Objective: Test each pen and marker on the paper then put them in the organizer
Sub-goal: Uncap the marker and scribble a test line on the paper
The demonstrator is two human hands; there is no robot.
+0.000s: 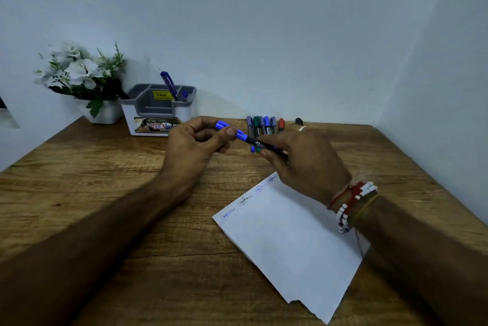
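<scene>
The grey-and-white plastic organizer [128, 117] bears a yellow sticker [162, 95] with a price of 49.00, and a red-bordered white label [158, 126] lower on its front reading "42". The rest of the printing there is too blurred to read.

A black-barrelled marker [260, 145] with a blue cap is held above the wooden desk [105, 193], between the two hands and ahead of the sheet's far corner. The left hand [195, 146] pinches the blue cap end with thumb and fingers. The right hand [303, 162] grips the black barrel, whose white lettering is too small to make out.

The white sheet of paper [290, 241] lies at an angle on the desk, under the right wrist. It carries four small scribbles along its upper edge, none of them readable.

Six capped markers [266, 122] lie side by side at the back of the desk, behind the hands: their caps are blue, green and red. One black marker [298, 121] lies apart to their right.

One blue pen [169, 84] stands tilted in the organizer's right rear compartment, with a second blue cap [185, 94] just beside it. A white pot of white flowers [79, 74] stands left of the organizer.
</scene>
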